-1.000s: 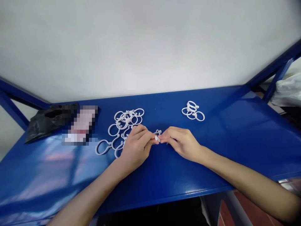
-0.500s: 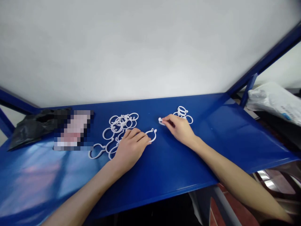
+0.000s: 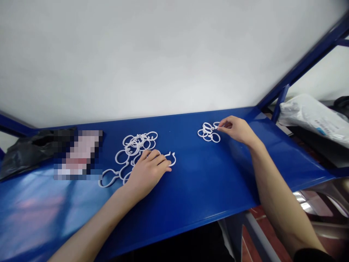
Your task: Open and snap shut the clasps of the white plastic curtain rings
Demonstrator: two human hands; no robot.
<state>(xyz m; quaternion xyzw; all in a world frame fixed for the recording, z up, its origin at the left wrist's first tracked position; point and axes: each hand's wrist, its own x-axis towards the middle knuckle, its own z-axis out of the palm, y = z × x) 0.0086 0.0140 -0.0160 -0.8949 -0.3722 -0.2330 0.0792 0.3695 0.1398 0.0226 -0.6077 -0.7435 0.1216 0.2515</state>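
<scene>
A heap of white plastic rings (image 3: 135,145) lies on the blue shelf (image 3: 207,182), left of centre. My left hand (image 3: 148,171) rests at the heap's right edge with fingers curled over an unclosed white ring (image 3: 171,158). A smaller pile of white rings (image 3: 208,133) lies to the right. My right hand (image 3: 237,129) is at that pile's right side, thumb and fingers pinched on a white ring (image 3: 217,125) that touches the pile.
A black plastic bag (image 3: 24,153) and a blurred-out flat object (image 3: 77,154) lie at the shelf's left end. Blue frame struts (image 3: 300,69) rise at the right. A white bag (image 3: 313,116) lies beyond them. A white wall stands behind.
My hands were together at the centre holding one ring. My right hand has carried a ring rightward to the small pile; my left hand stayed by the big heap on another ring.
</scene>
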